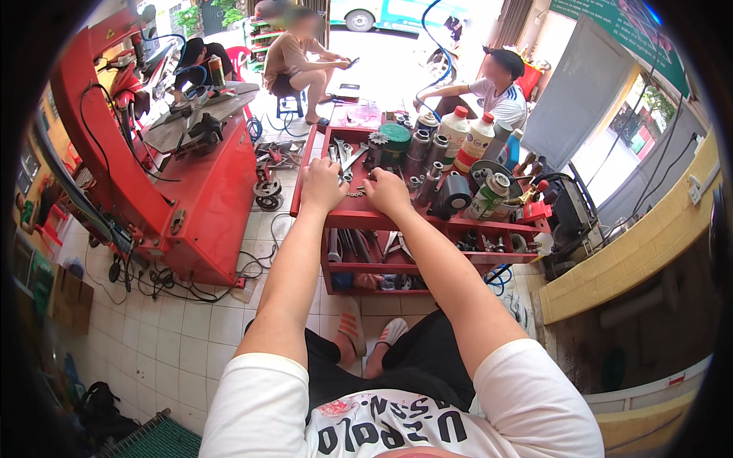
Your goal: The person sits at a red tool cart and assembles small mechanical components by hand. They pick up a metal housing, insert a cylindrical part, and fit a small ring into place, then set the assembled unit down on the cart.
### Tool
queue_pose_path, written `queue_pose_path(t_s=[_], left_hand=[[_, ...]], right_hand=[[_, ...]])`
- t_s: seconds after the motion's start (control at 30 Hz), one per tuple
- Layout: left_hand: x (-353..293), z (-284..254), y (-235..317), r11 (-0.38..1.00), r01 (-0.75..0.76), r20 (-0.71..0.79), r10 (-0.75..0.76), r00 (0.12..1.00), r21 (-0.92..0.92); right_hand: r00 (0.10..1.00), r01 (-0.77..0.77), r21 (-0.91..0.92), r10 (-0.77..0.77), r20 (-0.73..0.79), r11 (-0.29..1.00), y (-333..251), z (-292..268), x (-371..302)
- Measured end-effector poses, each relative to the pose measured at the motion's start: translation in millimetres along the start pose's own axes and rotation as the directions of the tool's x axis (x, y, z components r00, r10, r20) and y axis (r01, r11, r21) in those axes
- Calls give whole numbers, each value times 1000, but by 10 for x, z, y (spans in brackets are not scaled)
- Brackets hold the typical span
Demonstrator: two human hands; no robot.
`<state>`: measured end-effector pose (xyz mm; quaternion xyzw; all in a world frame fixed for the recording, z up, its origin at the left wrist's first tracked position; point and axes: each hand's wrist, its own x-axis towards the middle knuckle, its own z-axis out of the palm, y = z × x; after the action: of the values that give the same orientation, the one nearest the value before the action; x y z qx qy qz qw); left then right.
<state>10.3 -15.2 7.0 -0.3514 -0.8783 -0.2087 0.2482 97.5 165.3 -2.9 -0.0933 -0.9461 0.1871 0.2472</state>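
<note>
Red-painted steel makes up the tool cart (427, 224) whose top tray carries everything within reach; both hands rest on that tray near its front edge, toward the left corner. Between them lies a short metal chain of small links (354, 194), its long axis running side to side, parallel to the front edge. The left hand (322, 185) lies palm down just left of the chain, fingers curled loosely, clamped on nothing that shows. The right hand (387, 191) sits at the chain's right end, fingertips bent down onto it or just beside it; whether it pinches the links I cannot tell. The right hand looks nearer to the chain. Further back on the tray stand grey metal cylinders (418, 149), white plastic bottles with red caps (466, 133) and a black roll of tape (453, 195) toward the right edge. Left of the cart stands a large red tyre-changing machine (206, 191) on a white tiled floor (183, 328), and two seated people are beyond, by the open shopfront
</note>
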Motion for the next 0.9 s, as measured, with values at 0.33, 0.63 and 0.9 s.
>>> queue_pose_path(t_s=[0.33,0.63,0.9], left_hand=[[8,-4,12,999,10,16,-9,1000,-33],[-1,-9,-26,997,-29,-16,28,999,-67],[-274,-334,481,724,-83,-453,-334,827,-684]], right_hand=[[1000,28,-21,-28,-8,999,-73,-57,-71],[999,45,-2,-45,-21,999,-104,-90,-90],[898,14,415,172,-405,910,-467,-342,53]])
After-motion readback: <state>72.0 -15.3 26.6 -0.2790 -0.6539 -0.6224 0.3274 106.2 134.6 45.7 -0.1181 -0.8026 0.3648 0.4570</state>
